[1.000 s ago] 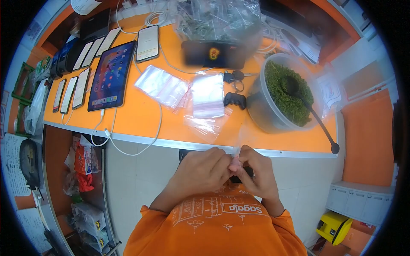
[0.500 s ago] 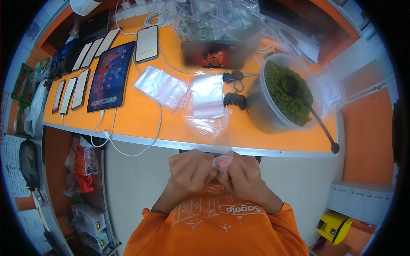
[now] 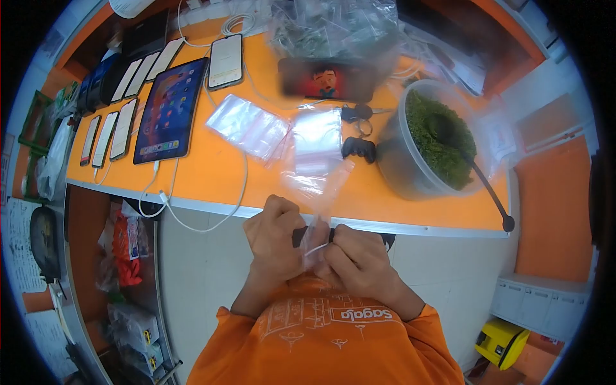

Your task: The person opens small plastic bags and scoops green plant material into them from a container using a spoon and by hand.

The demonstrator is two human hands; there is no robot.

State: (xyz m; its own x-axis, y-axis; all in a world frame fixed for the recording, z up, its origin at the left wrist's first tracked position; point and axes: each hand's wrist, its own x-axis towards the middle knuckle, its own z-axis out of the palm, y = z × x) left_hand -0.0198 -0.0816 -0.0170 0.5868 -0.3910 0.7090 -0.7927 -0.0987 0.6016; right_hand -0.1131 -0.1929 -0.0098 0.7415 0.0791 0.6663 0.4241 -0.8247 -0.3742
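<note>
A small clear zip bag (image 3: 314,249) is between my two hands, in front of the table edge. My right hand (image 3: 360,258) is closed on the bag's right side, fingers curled. On its other side my left hand (image 3: 274,232) is closed too, against the bag's left edge; its fingertips are partly hidden. Just beyond, on the table, lie a stack of clear zip bags (image 3: 317,141) and a fanned pile of more zip bags (image 3: 249,126). A tub (image 3: 401,163) of green moss-like material (image 3: 443,138) stands to the right, with a black long-handled spoon (image 3: 489,192) in it.
On the orange table (image 3: 212,186) are a tablet (image 3: 170,112), several phones (image 3: 226,61) with white cables, keys (image 3: 359,115), and a black earbud-case-like object (image 3: 359,150). A propped phone (image 3: 327,80) plays a cartoon before a large bag of filled packets (image 3: 333,29).
My hands have moved slightly apart, the left one rising and shifting left. The bag between them has turned and shows more of its surface. The table appears shifted slightly right in view.
</note>
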